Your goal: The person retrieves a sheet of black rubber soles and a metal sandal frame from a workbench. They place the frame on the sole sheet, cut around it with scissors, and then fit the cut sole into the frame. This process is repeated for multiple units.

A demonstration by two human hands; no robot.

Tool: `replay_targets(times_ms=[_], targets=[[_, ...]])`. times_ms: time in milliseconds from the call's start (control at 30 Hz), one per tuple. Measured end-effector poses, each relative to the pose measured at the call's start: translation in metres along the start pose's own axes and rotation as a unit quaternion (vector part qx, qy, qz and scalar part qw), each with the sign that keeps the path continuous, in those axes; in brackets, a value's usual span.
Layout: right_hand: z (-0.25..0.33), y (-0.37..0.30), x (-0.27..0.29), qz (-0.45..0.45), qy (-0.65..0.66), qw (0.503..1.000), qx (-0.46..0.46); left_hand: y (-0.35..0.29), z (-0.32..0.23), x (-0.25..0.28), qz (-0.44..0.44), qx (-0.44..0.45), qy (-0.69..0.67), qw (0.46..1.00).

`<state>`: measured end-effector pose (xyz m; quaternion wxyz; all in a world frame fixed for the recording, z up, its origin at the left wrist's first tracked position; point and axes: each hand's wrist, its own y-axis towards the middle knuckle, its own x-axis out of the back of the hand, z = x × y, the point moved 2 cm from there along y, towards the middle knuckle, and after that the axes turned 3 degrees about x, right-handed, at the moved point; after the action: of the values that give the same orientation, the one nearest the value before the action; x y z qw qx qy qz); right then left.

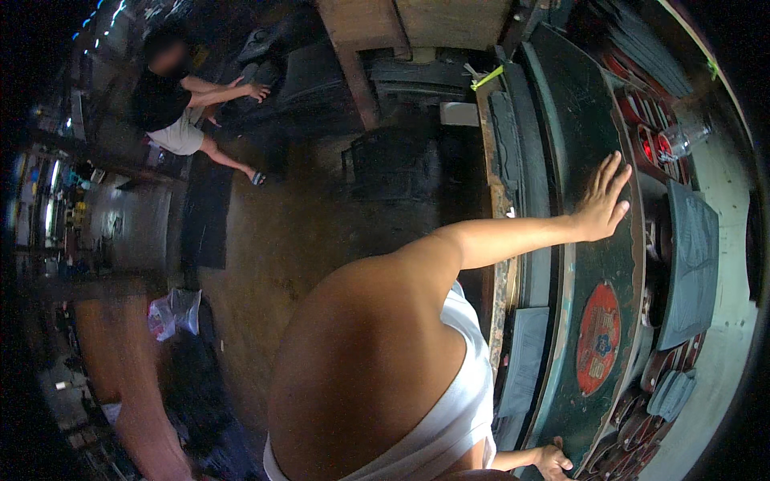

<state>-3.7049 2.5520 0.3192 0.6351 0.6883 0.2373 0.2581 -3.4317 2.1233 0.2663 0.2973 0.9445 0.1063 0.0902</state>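
I watch through one wide fisheye, the left of a head-worn pair, looking down from the wearer's head. The bare left shoulder looms very near in the middle. My view faces past it to the floor, with a green panel near on the right and a co-worker small at far left. Straight edges bend toward the dark rim.

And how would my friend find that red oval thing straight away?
Find the long, dark green panel on the right side of the picture. Look along it between the left hand, spread out higher up, and the right hand near the bottom edge. The badge there is a red oval with a blue mark in its middle, the only red patch on all that green.
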Motion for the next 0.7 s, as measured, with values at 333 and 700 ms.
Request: replay_targets(times_ms=[333, 700], targets=[[-0.005, -0.003, 0.009, 0.016, 0.0, 1.0, 0.006, -0.006, 0.016, 0.058, 0.124, 0.045, -0.156, 0.979], [-0.015, 0.0, 0.012, 0.075, -0.022, 0.997, -0.022, -0.143, 0.102, 0.13, 0.208, 0.085, -0.034, 0.974]])
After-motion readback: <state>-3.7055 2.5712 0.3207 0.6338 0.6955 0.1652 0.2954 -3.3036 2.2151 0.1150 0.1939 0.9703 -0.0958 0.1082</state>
